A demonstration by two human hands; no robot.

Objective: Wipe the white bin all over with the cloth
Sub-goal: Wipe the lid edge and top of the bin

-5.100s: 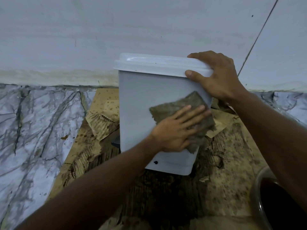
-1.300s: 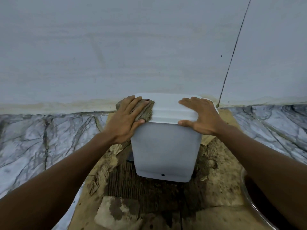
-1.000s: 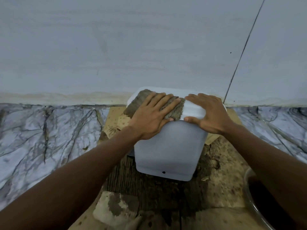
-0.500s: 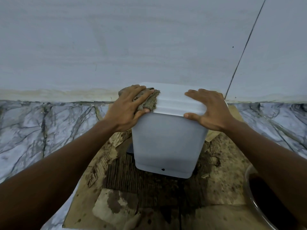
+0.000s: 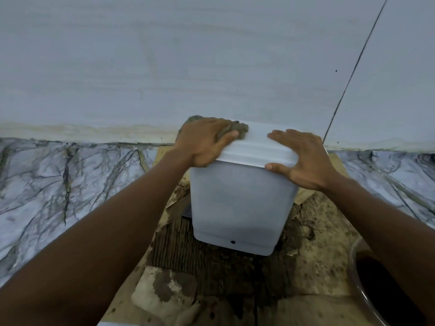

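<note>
Setting: a grey-veined marble floor (image 5: 58,184) meets a plain pale wall (image 5: 211,67). There is no table, and the work happens at floor level.
Nearest: a sheet of soggy cardboard (image 5: 317,260) is peeling, its ribbed core bare and stained dark. The rim of a clear bowl (image 5: 352,274), dark inside, shows at the right edge.
Task's thing: the white bin (image 5: 240,208) stands upright on the cardboard, close to the wall. It is smooth matt plastic, squarish, tapering to rounded bottom corners, with one small dark dot low on the front.
Lid: the lid (image 5: 256,147) is on; it has stepped ridges and a rounded rim overhanging the body.
Right grip: the right hand (image 5: 306,161) lies flat and spread on the lid's right side with the thumb on the front edge. It holds nothing and seems to steady the bin.
Left grip: the left hand (image 5: 202,142) has its fingers curled over the bunched cloth (image 5: 240,131), pressing it onto the lid's far left corner.
Cloth: rough, grey-brown and crumpled, mostly hidden under the hand.
Progress: probably midway. The front face looks even and unsmeared, and the lid is being wiped. The patch under the right hand is likely left to do; the sides and back are hidden.
Farthest: the wall is smooth, with a thin dark joint line and a yellowish stain along its foot.
</note>
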